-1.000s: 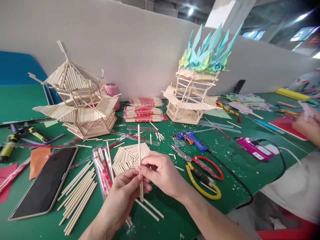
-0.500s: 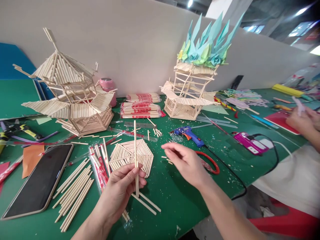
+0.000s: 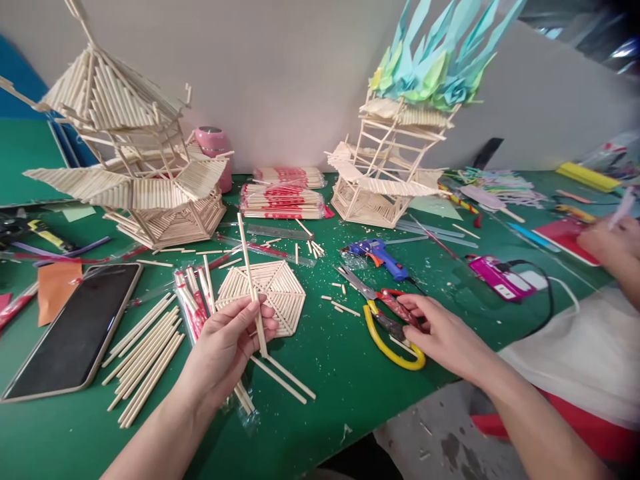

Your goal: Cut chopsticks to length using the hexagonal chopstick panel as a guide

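In my left hand [image 3: 227, 340], thumb and fingers pinch a thin round wooden stick [image 3: 244, 250] that stands nearly upright. A second stick seems to lie along its lower part, partly covered by my fingers. Behind that hand is a flat polygonal panel [image 3: 287, 293] made of short sticks, partly hidden. Two loose sticks [image 3: 287, 385] lie just below the hand. My right hand [image 3: 440, 333] has its fingers curled round the handles of scissors [image 3: 374, 297], one handle yellow and one red, low over the table. Short cut stick pieces [image 3: 345, 308] lie left of the scissors.
Two stick-built pavilions [image 3: 150, 190] [image 3: 385, 200] stand at the back, with wrapped stick bundles [image 3: 283, 201] between them. A blue glue gun [image 3: 380, 257] and pink power strip [image 3: 500, 277] lie right. A phone [image 3: 75, 330] and loose sticks [image 3: 147, 360] lie left. Another person's hand [image 3: 607, 237] shows far right.
My right hand has moved right and down onto the scissors, whose handles have swung into view. The stick in my left hand now leans further left. The view has tilted down slightly.
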A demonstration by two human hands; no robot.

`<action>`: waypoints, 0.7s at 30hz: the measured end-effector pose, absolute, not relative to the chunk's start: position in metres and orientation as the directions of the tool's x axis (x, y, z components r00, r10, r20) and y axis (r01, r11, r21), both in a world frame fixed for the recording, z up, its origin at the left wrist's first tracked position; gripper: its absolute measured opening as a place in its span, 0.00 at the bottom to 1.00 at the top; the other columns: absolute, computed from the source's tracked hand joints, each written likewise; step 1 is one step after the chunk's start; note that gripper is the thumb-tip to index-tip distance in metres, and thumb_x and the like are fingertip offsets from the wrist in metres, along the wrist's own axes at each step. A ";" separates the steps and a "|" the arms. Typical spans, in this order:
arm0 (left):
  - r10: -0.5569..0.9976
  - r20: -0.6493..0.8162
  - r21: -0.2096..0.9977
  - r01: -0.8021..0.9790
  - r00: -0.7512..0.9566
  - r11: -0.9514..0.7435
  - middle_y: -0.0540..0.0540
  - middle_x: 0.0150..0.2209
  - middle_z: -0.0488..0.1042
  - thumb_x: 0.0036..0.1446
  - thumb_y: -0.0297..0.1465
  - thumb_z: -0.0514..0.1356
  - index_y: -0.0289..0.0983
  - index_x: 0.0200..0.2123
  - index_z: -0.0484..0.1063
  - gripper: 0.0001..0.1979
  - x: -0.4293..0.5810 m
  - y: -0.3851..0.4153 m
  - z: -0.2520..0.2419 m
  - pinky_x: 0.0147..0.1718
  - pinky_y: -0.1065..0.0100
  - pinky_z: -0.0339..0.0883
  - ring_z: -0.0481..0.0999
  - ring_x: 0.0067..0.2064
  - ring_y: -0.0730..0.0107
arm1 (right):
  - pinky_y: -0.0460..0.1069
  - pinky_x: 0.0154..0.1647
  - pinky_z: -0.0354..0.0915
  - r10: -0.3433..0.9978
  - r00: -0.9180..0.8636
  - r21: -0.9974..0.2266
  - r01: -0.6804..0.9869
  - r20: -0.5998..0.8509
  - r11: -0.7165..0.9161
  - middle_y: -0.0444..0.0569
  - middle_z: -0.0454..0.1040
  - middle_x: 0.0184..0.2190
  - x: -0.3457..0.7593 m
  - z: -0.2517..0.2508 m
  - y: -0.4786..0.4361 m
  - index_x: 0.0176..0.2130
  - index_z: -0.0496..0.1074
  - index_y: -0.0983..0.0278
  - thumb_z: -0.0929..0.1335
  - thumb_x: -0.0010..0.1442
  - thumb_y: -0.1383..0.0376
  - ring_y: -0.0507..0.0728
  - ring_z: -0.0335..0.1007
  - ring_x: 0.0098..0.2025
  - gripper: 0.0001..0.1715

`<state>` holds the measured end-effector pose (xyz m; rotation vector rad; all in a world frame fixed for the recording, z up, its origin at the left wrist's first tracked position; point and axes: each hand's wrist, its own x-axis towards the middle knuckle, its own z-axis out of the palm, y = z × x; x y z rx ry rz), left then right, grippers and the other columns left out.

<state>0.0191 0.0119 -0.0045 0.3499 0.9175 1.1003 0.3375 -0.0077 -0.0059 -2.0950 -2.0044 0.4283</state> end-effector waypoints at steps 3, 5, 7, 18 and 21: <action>0.878 -0.460 0.659 -0.612 0.134 0.438 0.44 0.25 0.77 0.51 0.23 0.59 0.30 0.31 0.75 0.04 0.019 0.013 -0.004 0.30 0.69 0.73 0.76 0.27 0.71 | 0.51 0.40 0.67 0.990 0.008 -0.294 0.955 -0.139 -0.049 0.55 0.72 0.44 0.335 0.002 -0.004 0.47 0.65 0.65 0.63 0.44 0.65 0.62 0.70 0.43 0.27; 0.883 -0.448 0.662 -0.613 0.138 0.432 0.44 0.25 0.77 0.50 0.24 0.61 0.31 0.31 0.75 0.04 0.018 0.013 -0.004 0.31 0.69 0.73 0.76 0.27 0.71 | 0.51 0.42 0.66 0.986 0.015 -0.257 0.965 -0.166 -0.058 0.55 0.72 0.44 0.332 0.004 -0.002 0.47 0.65 0.66 0.64 0.43 0.65 0.62 0.70 0.45 0.28; 0.889 -0.433 0.666 -0.611 0.150 0.428 0.45 0.26 0.77 0.49 0.26 0.63 0.31 0.32 0.75 0.05 0.018 0.012 -0.005 0.31 0.70 0.73 0.76 0.28 0.71 | 0.51 0.42 0.66 0.983 0.035 -0.236 0.969 -0.178 -0.077 0.56 0.73 0.43 0.330 0.003 -0.001 0.45 0.66 0.66 0.64 0.43 0.65 0.63 0.70 0.44 0.26; 0.896 -0.401 0.692 -0.577 0.193 0.434 0.47 0.25 0.77 0.46 0.30 0.66 0.33 0.30 0.75 0.07 0.022 0.009 -0.001 0.31 0.71 0.70 0.76 0.27 0.72 | 0.50 0.33 0.69 0.999 0.017 -0.340 0.940 -0.028 -0.025 0.54 0.74 0.38 0.317 0.015 -0.008 0.42 0.67 0.64 0.64 0.48 0.61 0.61 0.73 0.36 0.19; 0.899 -0.388 0.712 -0.553 0.204 0.432 0.47 0.26 0.77 0.46 0.31 0.66 0.33 0.29 0.76 0.07 0.023 0.008 0.000 0.29 0.73 0.68 0.75 0.27 0.73 | 0.49 0.38 0.70 0.997 -0.072 -0.484 0.873 -0.016 0.055 0.55 0.74 0.42 0.300 0.024 -0.011 0.46 0.64 0.64 0.64 0.51 0.63 0.60 0.73 0.41 0.21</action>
